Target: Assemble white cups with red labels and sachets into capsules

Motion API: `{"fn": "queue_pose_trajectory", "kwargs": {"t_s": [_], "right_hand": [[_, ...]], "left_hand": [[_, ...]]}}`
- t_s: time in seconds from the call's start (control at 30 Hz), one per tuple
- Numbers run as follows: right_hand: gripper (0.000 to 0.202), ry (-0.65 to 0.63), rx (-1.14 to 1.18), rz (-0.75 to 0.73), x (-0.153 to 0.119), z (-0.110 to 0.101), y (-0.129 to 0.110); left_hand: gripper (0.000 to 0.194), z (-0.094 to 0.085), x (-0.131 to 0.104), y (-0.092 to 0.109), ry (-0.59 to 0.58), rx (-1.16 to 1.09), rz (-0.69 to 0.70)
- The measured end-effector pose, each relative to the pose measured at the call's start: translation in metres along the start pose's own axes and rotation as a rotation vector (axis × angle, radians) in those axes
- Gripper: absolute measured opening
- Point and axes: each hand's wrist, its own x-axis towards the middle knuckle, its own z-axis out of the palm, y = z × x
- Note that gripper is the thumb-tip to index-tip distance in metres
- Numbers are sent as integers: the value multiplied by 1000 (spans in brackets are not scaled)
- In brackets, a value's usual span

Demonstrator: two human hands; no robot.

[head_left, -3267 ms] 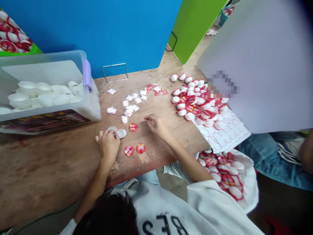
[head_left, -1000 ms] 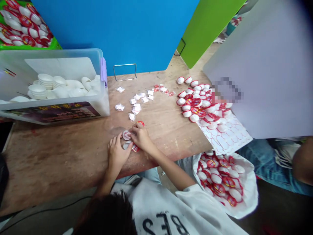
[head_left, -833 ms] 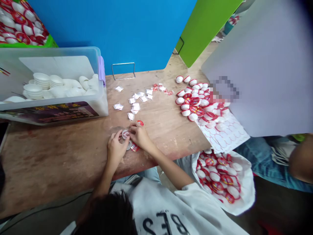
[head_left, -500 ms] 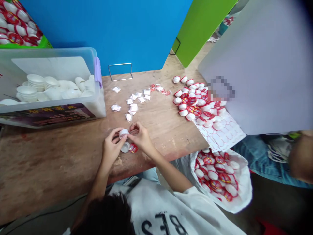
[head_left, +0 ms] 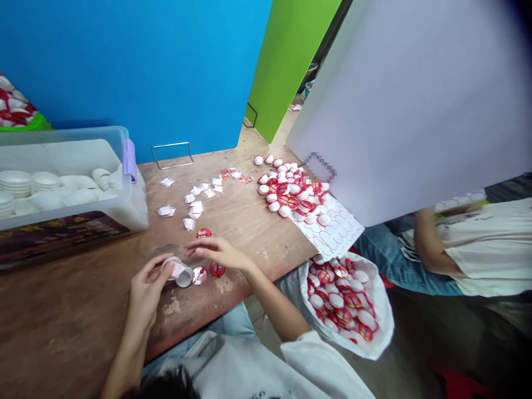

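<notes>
No legible lettering in view

The brown wooden surface has a reddish near edge with worn, pale spots. A tall, flat blue board stands along its far edge, with a thin wire loop at the bottom. Next to it, a bright green board stands at a slant. A big, pale purple board hides the right end of the surface. Past the near edge, the floor looks gray and gets very dark at the right.
</notes>
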Motion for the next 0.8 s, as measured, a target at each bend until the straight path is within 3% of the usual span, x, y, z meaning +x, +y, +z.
{"fn": "queue_pose_trajectory", "kwargs": {"t_s": [0.1,0.17,0.33,0.43,0.5,0.6,0.67,0.8], "right_hand": [[39,122,-420,132,9,-10,23],[45,116,-642,193,15,-9,34],[19,102,-710,219,19,-3,32],[20,141,-689,223,8,-10,22],[30,206,-600,212,-8,-12,13],[37,379,-129,172,-40,-2,0],[39,492,191,144,-60,11,-9],[44,684,355,115,-86,35,-21]], "left_hand": [[44,-1,1,3,38,19,10],[42,2,1,5,32,35,27],[38,18,3,13,-10,68,39],[37,26,7,14,-13,83,27],[38,31,10,11,-15,106,25],[37,42,11,5,-47,198,91],[34,54,6,3,-72,308,207],[26,81,-16,7,-14,609,463]]}}
